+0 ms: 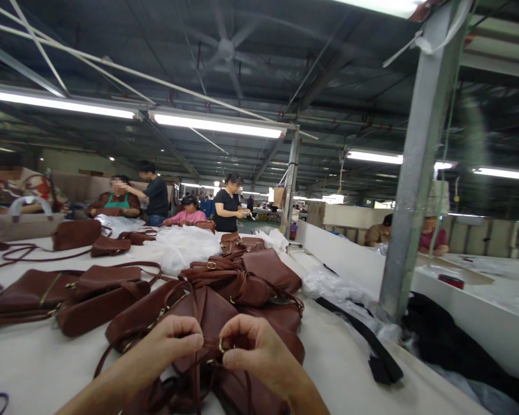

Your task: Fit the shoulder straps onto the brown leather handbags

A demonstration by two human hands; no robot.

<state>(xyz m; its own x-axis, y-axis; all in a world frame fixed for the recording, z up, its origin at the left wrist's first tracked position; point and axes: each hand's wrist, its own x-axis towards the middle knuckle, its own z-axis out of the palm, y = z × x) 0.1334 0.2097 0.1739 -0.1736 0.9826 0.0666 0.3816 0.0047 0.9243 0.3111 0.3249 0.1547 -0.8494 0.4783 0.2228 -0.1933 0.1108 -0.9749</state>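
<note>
On a white worktable [335, 377], directly before the person at work: one heap of reddish-brown leather bags [214, 311], straps tangled, gold-coloured zips and buckles showing. Over the near part of this heap, two bare hands, side by side, fingertips facing and slightly apart. Left hand [179, 340]: fingers curled, thumb closed against the bent forefinger; narrow brown leather straps lie just by the tips, and whether one is caught in the pinch I cannot tell. Right hand [255, 346]: thumb and forefinger bent into a narrow gap, tips about a small, curved, gold-coloured metal fitting [221, 344]. To the left of the heap, further brown leather bags [104, 294] lying flat, long straps loose; beyond these, one upright taupe handbag [28, 222] with pale-wrapped handles. Behind the heap, crumpled clear plastic wrapping [181, 248]. To the right, one flat black strap [357, 331], beside a grey metal post [415, 155]. Further back, one co-worker in a black top [228, 204], standing, both hands raised at the waist.
</note>
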